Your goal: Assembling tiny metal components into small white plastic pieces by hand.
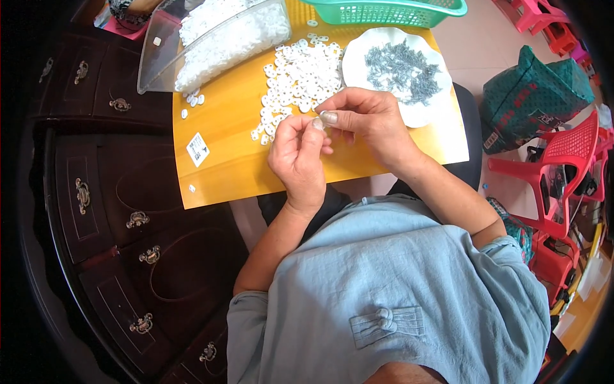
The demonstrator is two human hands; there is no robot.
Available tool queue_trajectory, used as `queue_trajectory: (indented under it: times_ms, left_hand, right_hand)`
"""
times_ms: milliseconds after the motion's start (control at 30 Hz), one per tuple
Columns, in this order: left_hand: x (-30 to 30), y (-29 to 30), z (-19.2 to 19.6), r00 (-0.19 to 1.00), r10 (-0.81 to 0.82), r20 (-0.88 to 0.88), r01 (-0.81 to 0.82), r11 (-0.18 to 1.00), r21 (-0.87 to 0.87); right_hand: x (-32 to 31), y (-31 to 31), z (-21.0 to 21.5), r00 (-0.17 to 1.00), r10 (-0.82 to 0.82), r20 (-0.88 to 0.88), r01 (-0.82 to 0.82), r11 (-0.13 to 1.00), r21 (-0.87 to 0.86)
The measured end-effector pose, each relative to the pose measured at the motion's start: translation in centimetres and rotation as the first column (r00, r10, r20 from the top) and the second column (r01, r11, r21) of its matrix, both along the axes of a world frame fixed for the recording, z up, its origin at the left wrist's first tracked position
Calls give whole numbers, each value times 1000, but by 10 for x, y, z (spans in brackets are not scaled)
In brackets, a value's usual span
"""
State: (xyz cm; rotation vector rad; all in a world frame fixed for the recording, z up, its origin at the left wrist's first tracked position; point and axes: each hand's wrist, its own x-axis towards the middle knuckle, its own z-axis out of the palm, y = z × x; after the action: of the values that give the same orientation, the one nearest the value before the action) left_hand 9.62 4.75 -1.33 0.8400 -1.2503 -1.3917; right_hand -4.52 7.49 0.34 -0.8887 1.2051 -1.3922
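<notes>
Risk of a slip — small white ring (318, 123) pinched only at the tips, easily dropped among loose white rings (300, 80) just beyond the fingers. Left hand (297, 157) raised, fingers narrow on the ring; right hand (368, 118) meeting it, thumb pressing — grey screws (400, 70) beyond right.

A small white ring-shaped plastic piece (318, 123) is pinched between the fingertips of the left hand (299, 155) and the right hand (366, 120), which meet above the yellow board (224, 128). The piece is mostly covered by the fingers; its exact shape and tilt cannot be told. It is held just clear of the loose pile of white rings (299, 80) lying on the board.
</notes>
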Motion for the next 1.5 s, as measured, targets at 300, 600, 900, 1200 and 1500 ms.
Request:
queue_trajectory:
  times_ms: [300, 600, 900, 1200, 1500]
  left_hand:
    - [-2, -3, 1, 988, -18, -156, 47, 982, 184]
    - [1, 0, 2, 976, -98, -195, 131, 977, 166]
    - [16, 1, 6, 953, -266, -145, 276, 959, 55]
    - [30, -4, 3, 924, -360, -130, 368, 929, 48]
    - [25, 1, 9, 913, -366, -179, 384, 920, 77]
  right_hand:
    - [-5, 2, -4, 981, 49, 189, -62, 996, 67]
    - [-5, 2, -2, 984, 26, 178, -39, 997, 66]
    - [-16, 6, 8, 971, 193, 143, -201, 979, 44]
    - [-22, 6, 11, 922, 354, 159, -370, 925, 87]
    - [-24, 9, 10, 895, 384, 226, -406, 912, 58]
